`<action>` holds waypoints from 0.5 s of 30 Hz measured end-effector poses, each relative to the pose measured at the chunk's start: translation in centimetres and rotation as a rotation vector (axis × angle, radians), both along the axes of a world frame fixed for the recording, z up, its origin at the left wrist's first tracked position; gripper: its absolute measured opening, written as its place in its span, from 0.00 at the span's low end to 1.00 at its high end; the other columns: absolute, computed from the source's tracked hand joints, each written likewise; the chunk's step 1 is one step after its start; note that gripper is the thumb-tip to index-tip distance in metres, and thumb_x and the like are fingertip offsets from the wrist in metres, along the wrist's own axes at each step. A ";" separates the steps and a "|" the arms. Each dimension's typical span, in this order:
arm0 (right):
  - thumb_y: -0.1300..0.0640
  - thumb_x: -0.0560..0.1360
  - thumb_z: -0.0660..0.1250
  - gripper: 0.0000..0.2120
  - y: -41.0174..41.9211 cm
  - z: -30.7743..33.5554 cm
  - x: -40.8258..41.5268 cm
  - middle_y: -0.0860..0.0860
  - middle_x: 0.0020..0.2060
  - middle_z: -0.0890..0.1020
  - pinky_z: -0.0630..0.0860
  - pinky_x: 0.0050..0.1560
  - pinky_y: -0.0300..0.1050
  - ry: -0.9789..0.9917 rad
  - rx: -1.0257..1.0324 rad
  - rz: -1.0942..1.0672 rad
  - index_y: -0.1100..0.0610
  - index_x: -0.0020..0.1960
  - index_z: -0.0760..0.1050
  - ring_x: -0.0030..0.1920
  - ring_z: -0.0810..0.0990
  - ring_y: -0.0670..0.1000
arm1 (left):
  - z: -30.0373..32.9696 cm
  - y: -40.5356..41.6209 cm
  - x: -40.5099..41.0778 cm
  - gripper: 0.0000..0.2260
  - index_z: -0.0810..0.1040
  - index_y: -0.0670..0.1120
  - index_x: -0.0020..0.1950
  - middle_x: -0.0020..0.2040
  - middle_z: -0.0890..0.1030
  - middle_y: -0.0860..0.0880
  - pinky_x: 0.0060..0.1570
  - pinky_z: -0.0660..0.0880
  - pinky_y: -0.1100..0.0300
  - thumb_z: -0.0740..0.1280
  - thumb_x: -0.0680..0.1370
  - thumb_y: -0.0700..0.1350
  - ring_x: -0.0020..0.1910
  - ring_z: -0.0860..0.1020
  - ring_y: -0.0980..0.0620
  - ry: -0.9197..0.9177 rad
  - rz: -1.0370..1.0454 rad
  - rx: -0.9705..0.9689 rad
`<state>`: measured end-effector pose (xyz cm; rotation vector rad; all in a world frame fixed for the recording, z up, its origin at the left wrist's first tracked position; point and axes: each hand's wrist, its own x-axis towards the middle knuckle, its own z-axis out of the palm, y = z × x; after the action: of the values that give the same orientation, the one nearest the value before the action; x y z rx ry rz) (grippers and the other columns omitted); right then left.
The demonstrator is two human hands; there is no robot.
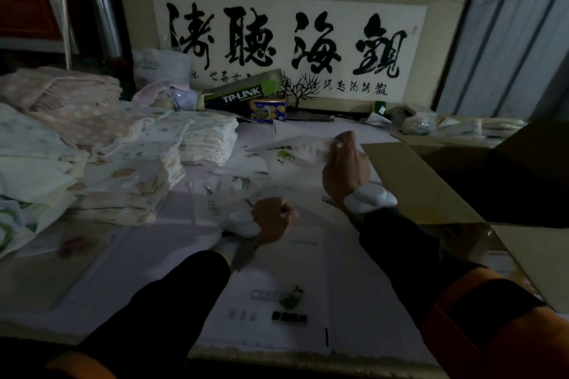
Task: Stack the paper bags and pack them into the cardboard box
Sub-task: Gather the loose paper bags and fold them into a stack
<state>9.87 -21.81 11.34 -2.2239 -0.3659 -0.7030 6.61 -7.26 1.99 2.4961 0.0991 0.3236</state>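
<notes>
White paper bags with small printed logos lie flat over the table; one large bag (277, 301) is spread in front of me. My right hand (346, 166) is raised over the middle of the table and pinches the right edge of a white paper bag (295, 148) that hangs lifted and blurred. My left hand (274, 218) is a closed fist just above the bags near the centre, and what it grips I cannot tell. An open cardboard box (421, 181) stands at the right with its flap spread toward my right hand; its inside is dark.
Stacks of folded patterned cloth (129, 169) fill the left side. A TP-LINK box (243, 92), a small tin (268, 111) and a framed calligraphy panel (292, 40) stand at the back. More white packets (462, 126) lie behind the cardboard box.
</notes>
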 end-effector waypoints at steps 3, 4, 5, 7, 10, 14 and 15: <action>0.58 0.80 0.53 0.07 0.1 1.8 -1.2 0.58 0.38 0.76 0.58 0.26 0.43 -0.009 0.011 0.003 0.59 0.55 0.66 0.30 0.70 0.57 | 1.5 -0.1 -0.8 0.13 0.82 0.44 0.55 0.54 0.84 0.43 0.54 0.73 0.59 0.66 0.77 0.50 0.55 0.80 0.44 -0.023 0.026 -0.007; 0.57 0.81 0.53 0.08 0.2 2.4 -1.6 0.60 0.40 0.78 0.59 0.27 0.44 -0.019 0.029 0.004 0.59 0.56 0.66 0.32 0.72 0.60 | 2.0 -0.2 -1.0 0.13 0.82 0.44 0.56 0.55 0.84 0.43 0.55 0.73 0.58 0.66 0.78 0.50 0.56 0.80 0.44 -0.035 0.029 -0.007; 0.56 0.81 0.52 0.09 0.4 2.9 -1.9 0.62 0.43 0.80 0.62 0.30 0.45 -0.026 0.054 0.006 0.59 0.57 0.67 0.36 0.75 0.63 | 2.4 -0.2 -1.4 0.13 0.82 0.43 0.56 0.55 0.84 0.43 0.55 0.73 0.58 0.66 0.78 0.49 0.56 0.80 0.44 -0.044 0.031 -0.013; 0.58 0.81 0.53 0.10 0.7 4.2 -2.5 0.64 0.47 0.81 0.63 0.35 0.47 -0.040 0.094 0.017 0.61 0.58 0.67 0.42 0.77 0.65 | 3.6 -0.4 -1.9 0.13 0.82 0.41 0.56 0.55 0.83 0.41 0.54 0.73 0.58 0.65 0.79 0.47 0.56 0.80 0.44 -0.024 0.014 -0.040; 0.60 0.81 0.53 0.08 1.3 5.4 -3.0 0.64 0.49 0.81 0.61 0.37 0.46 -0.047 0.159 0.035 0.61 0.57 0.68 0.41 0.75 0.61 | 4.5 -0.6 -2.4 0.14 0.77 0.43 0.45 0.44 0.77 0.40 0.46 0.68 0.57 0.60 0.81 0.51 0.46 0.77 0.46 0.121 0.024 -0.042; 0.60 0.80 0.55 0.08 1.6 6.6 -3.7 0.62 0.50 0.81 0.61 0.39 0.46 -0.037 0.236 0.018 0.60 0.56 0.69 0.40 0.69 0.55 | 4.5 -0.5 -2.4 0.29 0.77 0.40 0.53 0.48 0.76 0.38 0.51 0.73 0.52 0.52 0.79 0.64 0.48 0.77 0.41 0.323 0.063 -0.271; 0.59 0.80 0.55 0.08 1.7 6.7 -3.8 0.61 0.50 0.81 0.61 0.40 0.46 -0.030 0.251 0.011 0.60 0.56 0.69 0.42 0.71 0.57 | 4.6 -0.5 -2.5 0.32 0.76 0.39 0.54 0.48 0.76 0.38 0.49 0.73 0.51 0.51 0.78 0.66 0.47 0.77 0.40 0.342 0.077 -0.387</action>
<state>6.04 -20.10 18.06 -1.9746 -0.2874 -0.7352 4.12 -7.77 6.55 2.1417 0.3612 -0.0905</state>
